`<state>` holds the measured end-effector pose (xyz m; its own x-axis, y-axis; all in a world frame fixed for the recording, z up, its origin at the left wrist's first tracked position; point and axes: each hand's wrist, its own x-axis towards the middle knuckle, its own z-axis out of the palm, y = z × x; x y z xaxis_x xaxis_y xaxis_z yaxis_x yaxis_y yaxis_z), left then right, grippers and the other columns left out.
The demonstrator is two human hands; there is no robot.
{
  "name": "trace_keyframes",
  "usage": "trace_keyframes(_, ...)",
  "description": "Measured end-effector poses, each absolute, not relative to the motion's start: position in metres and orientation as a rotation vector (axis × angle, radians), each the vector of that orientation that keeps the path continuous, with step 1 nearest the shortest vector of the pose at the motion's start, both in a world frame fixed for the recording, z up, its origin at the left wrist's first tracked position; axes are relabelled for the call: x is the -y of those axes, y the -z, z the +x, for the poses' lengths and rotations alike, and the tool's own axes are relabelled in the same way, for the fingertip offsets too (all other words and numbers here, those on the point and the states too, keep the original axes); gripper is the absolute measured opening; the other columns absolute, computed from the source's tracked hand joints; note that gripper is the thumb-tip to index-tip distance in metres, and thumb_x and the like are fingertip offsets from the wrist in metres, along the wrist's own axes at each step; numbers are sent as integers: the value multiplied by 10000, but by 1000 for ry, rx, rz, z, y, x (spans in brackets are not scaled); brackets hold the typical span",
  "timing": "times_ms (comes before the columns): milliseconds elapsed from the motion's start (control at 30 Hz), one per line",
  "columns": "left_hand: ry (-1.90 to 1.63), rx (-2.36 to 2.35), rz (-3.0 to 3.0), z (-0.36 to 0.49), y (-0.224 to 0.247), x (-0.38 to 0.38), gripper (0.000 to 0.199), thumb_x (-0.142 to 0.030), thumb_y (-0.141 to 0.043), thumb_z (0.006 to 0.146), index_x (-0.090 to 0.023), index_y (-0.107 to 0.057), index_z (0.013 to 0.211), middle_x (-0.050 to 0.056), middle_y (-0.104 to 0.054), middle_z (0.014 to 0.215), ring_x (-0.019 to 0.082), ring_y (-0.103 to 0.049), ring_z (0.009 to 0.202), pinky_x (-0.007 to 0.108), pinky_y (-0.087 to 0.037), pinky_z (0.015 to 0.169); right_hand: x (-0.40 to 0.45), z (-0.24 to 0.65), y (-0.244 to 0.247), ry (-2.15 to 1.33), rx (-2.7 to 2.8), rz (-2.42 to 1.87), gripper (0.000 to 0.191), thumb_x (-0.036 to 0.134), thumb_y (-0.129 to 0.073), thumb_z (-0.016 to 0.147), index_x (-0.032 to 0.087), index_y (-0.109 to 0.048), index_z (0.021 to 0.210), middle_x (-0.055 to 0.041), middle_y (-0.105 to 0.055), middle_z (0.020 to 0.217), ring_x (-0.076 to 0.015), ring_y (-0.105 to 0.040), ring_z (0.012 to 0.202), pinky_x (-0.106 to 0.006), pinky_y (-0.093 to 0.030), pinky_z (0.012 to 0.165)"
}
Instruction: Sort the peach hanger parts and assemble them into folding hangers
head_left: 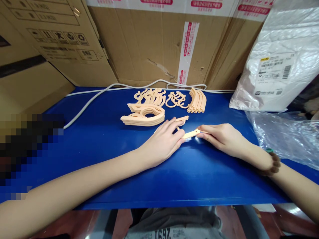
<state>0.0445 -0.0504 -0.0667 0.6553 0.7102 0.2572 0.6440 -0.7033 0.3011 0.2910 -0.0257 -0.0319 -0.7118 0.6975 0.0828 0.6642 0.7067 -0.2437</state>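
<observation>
My left hand (164, 142) is closed around a pale peach plastic folding hanger (191, 134) just above the table. One arm of the hanger sticks out past the fingers at the top, and another points right. My right hand (223, 137) pinches the end of that right-pointing arm between thumb and fingers; a small hole shows near this end. The left fingers hide much of the hanger's middle. Just beyond my left hand lies a stack of folded hangers (143, 120) in the same colour.
Behind the stack are a pile of curved pieces (151, 97), several loose hooks (177, 99) and a row of hanger arms (197, 101) on the blue table (159, 186). A white cable (87, 105) runs behind them. Cardboard boxes (149, 43) and a white bag (276, 66) border the table.
</observation>
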Motion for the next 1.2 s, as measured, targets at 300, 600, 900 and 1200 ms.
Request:
trace_keyframes(300,-545,-1126,2682,45,68,50,292,-299,-335,1037,-146,-582,1069,147,-447,1486,303,-297,1466,517,-289,1198,29,292,38,412,2772,-1013,448,426,-298,1054,192,-677,1005,-42,-698,806,-134,-636,643,-258,-290,502)
trace_keyframes(600,-554,-1110,2684,45,67,49,304,-303,-323,1039,-150,-582,1076,144,-473,1464,295,-326,1452,512,-308,1189,32,292,36,545,2719,-938,359,397,-398,1030,209,-694,1105,-18,-656,741,-123,-613,656,-269,-324,559)
trace_keyframes(900,-519,-1087,2699,44,66,50,311,-298,-323,1040,-148,-595,1035,146,-458,1481,298,-295,1467,516,-296,1193,32,292,35,512,2685,-884,365,390,-435,1017,199,-709,1164,-13,-630,700,-113,-576,609,-255,-329,555)
trace_keyframes(1200,-499,-1077,2712,44,65,49,300,-301,-326,1040,-150,-585,1039,148,-456,1485,305,-296,1467,524,-301,1189,33,291,33,421,2682,-927,387,417,-432,1015,212,-715,1181,-10,-619,691,-101,-557,577,-253,-336,541)
